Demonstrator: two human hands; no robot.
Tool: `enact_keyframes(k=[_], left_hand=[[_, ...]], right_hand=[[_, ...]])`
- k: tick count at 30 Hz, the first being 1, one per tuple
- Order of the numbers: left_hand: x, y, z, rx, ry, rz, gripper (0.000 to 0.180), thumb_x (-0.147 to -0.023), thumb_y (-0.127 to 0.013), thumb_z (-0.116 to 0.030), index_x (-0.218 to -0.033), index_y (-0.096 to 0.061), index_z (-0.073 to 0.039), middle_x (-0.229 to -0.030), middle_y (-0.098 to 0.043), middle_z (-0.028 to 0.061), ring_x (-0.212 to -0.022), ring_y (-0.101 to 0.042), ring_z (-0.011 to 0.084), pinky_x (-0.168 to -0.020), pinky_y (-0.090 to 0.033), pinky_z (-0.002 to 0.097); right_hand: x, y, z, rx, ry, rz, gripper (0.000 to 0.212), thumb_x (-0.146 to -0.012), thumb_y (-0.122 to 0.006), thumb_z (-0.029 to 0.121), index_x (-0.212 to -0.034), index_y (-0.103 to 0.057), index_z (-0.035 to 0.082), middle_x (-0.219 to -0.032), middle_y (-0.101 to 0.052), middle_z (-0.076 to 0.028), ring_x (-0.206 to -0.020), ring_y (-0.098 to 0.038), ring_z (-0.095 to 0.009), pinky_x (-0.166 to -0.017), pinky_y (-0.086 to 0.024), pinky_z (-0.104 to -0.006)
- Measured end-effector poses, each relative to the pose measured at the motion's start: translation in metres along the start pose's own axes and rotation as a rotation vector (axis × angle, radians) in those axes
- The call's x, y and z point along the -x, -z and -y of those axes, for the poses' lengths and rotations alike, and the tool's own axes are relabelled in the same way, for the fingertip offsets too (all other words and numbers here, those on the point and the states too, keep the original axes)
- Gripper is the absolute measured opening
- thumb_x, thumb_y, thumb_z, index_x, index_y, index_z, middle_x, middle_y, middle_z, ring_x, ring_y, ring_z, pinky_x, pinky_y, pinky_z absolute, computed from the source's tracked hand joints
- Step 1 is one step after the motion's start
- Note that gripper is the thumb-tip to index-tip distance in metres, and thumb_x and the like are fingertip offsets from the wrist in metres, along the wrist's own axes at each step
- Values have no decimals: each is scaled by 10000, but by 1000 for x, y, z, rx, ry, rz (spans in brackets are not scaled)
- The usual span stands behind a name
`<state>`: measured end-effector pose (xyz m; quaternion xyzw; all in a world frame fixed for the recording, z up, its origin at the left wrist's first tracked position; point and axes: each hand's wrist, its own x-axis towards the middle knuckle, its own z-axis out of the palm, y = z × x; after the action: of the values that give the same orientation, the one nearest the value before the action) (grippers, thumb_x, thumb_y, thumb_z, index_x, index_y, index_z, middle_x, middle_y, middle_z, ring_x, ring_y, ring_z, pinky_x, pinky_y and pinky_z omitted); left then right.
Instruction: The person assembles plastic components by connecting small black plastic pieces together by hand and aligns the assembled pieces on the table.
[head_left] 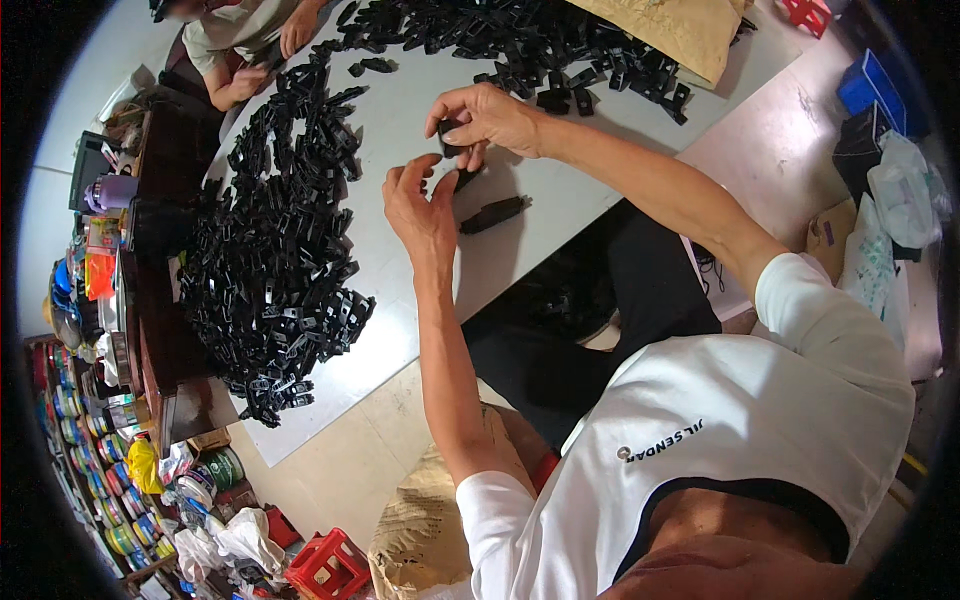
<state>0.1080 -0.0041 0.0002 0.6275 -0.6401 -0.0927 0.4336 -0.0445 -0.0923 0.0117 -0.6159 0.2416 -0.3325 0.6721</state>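
My right hand (pixel 490 120) is above the white table, thumb and fingers closed on a small black plastic part (pixel 447 142). Just below it, my left hand (pixel 418 212) is curled, with thumb and forefinger bent toward the same part. Whether its fingertips grip anything is hard to make out. Beside the left thumb a dark piece (pixel 467 179) shows, partly covered by the hands. A longer black plastic part (pixel 493 214) lies on the table to the right of my left hand.
A large heap of black plastic parts (pixel 280 250) covers the table's left side; another pile (pixel 530 45) spreads along the far side beside a brown paper sack (pixel 670 35). Across the table a co-worker's hand (pixel 245 83) handles something. A red crate (pixel 328 565) stands on the floor.
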Motion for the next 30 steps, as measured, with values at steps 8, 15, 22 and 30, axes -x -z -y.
enact_keyframes(k=[8, 15, 22, 30], left_hand=[[-15, -7, -1, 468, 138, -144, 196, -749, -710, -1, -925, -631, 34, -742, -575, 7, -658, -495, 78, -603, -400, 199], [-13, 2, 4, 312, 169, -6, 253, -694, -706, 18, -941, -651, 14, -767, -612, 63, -655, -555, 140, -613, -455, 267], [12, -5, 24, -111, 28, 60, 289, -631, -729, 33, -910, -698, -36, -839, -595, 104, -792, -583, 282, -727, -466, 362], [11, -8, 23, -33, 42, 44, 271, -618, -727, 40, -879, -713, -30, -810, -596, 106, -750, -595, 261, -693, -476, 336]], right_hand=[[-1, -28, 10, 479, 223, -178, 116, -829, -621, 75, -894, -568, -5, -726, -613, -60, -622, -598, -117, -534, -516, -233], [0, -4, 19, 635, 264, 94, 124, -783, -614, 34, -883, -559, -14, -827, -540, -88, -639, -565, -170, -550, -462, -323], [22, 15, -15, 969, 326, 78, 183, -736, -663, 60, -863, -543, 4, -869, -532, -104, -797, -548, -285, -726, -432, -388], [17, 20, -13, 1147, 438, 129, 199, -719, -688, 60, -813, -526, -11, -833, -506, -114, -803, -558, -328, -684, -435, -412]])
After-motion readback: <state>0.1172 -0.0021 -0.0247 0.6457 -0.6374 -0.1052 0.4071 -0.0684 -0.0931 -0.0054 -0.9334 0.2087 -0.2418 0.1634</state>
